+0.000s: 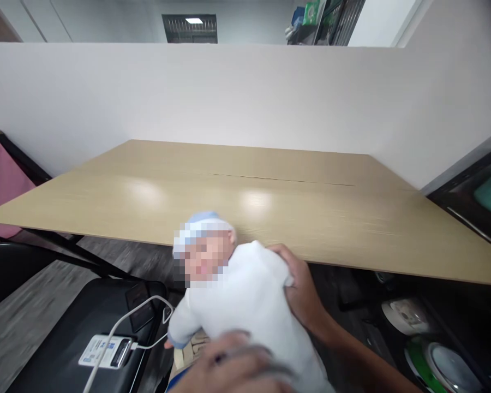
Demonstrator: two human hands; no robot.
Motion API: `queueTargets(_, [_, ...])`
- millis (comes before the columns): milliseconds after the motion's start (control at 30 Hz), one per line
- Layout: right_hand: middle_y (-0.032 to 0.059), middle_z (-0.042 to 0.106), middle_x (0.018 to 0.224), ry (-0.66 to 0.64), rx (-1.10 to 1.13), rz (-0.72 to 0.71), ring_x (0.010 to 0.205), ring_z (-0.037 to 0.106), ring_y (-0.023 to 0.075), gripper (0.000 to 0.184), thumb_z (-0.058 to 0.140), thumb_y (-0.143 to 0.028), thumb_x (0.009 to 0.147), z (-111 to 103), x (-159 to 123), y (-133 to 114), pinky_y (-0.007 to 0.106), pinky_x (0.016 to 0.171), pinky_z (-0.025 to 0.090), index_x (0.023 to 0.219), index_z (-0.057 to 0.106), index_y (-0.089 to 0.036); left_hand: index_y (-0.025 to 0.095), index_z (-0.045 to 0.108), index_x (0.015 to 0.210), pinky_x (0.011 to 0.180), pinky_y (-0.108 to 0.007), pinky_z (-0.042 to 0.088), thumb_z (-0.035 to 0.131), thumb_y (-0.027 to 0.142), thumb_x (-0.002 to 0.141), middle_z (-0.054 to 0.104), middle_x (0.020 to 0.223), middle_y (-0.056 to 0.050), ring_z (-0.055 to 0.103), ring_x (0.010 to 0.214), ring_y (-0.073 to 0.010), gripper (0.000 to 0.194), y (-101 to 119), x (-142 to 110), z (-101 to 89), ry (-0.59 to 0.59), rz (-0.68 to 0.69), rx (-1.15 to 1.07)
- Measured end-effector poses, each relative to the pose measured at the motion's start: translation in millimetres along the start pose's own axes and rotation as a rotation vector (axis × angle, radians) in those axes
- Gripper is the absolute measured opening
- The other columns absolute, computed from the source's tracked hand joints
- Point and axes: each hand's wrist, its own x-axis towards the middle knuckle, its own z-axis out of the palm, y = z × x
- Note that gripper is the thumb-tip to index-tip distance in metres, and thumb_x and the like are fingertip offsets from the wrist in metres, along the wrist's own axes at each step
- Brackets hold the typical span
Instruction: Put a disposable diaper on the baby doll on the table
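A baby doll (245, 295) in a white suit and a blue-and-white cap is held upright in front of the near edge of a light wooden table (311, 202). My right hand (300, 292) grips the doll's side under its arm, fingers wrapped into the white cloth. My left hand (237, 365) is low in the frame against the doll's lower body. It is smeared by motion, so its fingers do not show clearly. The doll's left sleeve hangs down toward the chair.
A black chair seat (65, 327) at lower left carries a small device (106, 350) with a white cable (143, 305). White partition walls (245, 93) ring the table. Pink fabric (0, 180) hangs at far left. Dark shelves at lower right hold bowls (445, 365).
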Motion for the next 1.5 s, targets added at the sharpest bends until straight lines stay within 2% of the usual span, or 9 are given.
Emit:
queueTargets(100, [0.0008,0.073,0.097,0.195,0.089,0.061,0.085,0.066,0.0226,0.025,0.06,-0.026,0.08,-22,2,-2,0.029,0.072,0.053,0.105,0.066,-0.025,0.034,0.058,0.154,0.117,-0.052,0.05,0.073,0.054,0.099,0.067,0.142,-0.01,0.06,0.134,-0.0317,0.061,-49,15,-34.7,0.228,-0.294,0.045])
queueTargets(233, [-0.0008,0.067,0.089,0.327,0.146,0.153,0.078,0.061,0.0199,0.018,0.061,-0.039,0.088,-37,23,12,0.028,0.069,0.051,0.099,0.063,-0.025,0.029,0.037,0.166,0.119,-0.056,0.049,0.079,0.069,0.091,0.051,0.164,-0.018,0.053,0.148,-0.0392,0.095,-130,47,-48.3,-0.063,-0.492,-0.197])
queueTargets(300, [-0.0013,0.066,0.087,0.331,0.163,0.2,0.077,0.06,0.0194,0.021,0.062,-0.044,0.089,-43,38,28,0.028,0.068,0.051,0.097,0.061,-0.025,0.027,0.038,0.164,0.113,-0.05,0.053,0.08,0.064,0.092,0.056,0.161,-0.016,0.06,0.14,-0.0369,0.091,-165,63,-41.1,-0.239,-0.576,-0.375])
queueTargets(433, [0.004,0.076,0.096,0.249,-0.058,0.188,0.086,0.067,0.0244,0.024,0.063,-0.043,0.087,-67,59,61,0.031,0.072,0.052,0.101,0.065,-0.024,0.022,0.051,0.154,0.103,-0.045,0.055,0.074,0.054,0.094,0.069,0.145,-0.013,0.07,0.121,-0.0344,0.071,-210,85,-19.1,-0.415,-0.601,-0.521])
queueTargets(567, [0.0089,0.08,0.097,0.085,-0.655,0.166,0.082,0.071,0.0289,0.025,0.064,-0.037,0.088,-105,61,82,0.031,0.066,0.042,0.109,0.071,-0.026,0.019,0.052,0.154,0.105,-0.043,0.053,0.073,0.041,0.087,0.068,0.148,-0.013,0.068,0.125,-0.0351,0.073,-233,94,-7.0,-0.488,-0.544,-0.573])
queueTargets(667, [0.0093,0.081,0.102,-0.079,-0.833,0.141,0.088,0.073,0.0313,0.025,0.063,-0.043,0.095,-125,57,92,0.032,0.066,0.04,0.112,0.071,-0.027,0.018,0.055,0.151,0.104,-0.042,0.054,0.07,0.038,0.084,0.07,0.146,-0.013,0.068,0.125,-0.0355,0.072,-243,96,-3.4,-0.516,-0.537,-0.592])
queueTargets(767, [0.0082,0.081,0.106,-0.15,-0.852,0.117,0.094,0.075,0.0316,0.029,0.059,-0.053,0.102,-136,51,101,0.033,0.068,0.042,0.111,0.07,-0.028,0.018,0.057,0.15,0.101,-0.041,0.055,0.071,0.041,0.083,0.071,0.143,-0.013,0.069,0.124,-0.0355,0.072,-247,95,-2.1,-0.541,-0.565,-0.591])
queueTargets(1100, [0.0083,0.08,0.107,-0.12,-0.868,0.048,0.095,0.074,0.0311,0.047,0.056,-0.072,0.102,-151,46,138,0.033,0.072,0.046,0.111,0.069,-0.028,0.019,0.065,0.133,0.086,-0.037,0.052,0.075,0.081,0.081,0.076,0.124,-0.013,0.071,0.107,-0.0337,0.081,-264,78,-2.5,-0.521,-0.687,-0.318])
queueTargets(1500, [0.0093,0.08,0.108,-0.014,-0.758,0.017,0.094,0.073,0.0308,0.053,0.065,-0.073,0.096,-136,129,186,0.035,0.076,0.048,0.117,0.067,-0.025,0.019,0.069,0.109,0.088,-0.035,0.048,0.067,0.085,0.085,0.072,0.107,-0.008,0.064,0.102,-0.0283,0.07,-341,77,29.1,-0.32,-0.626,-0.219])
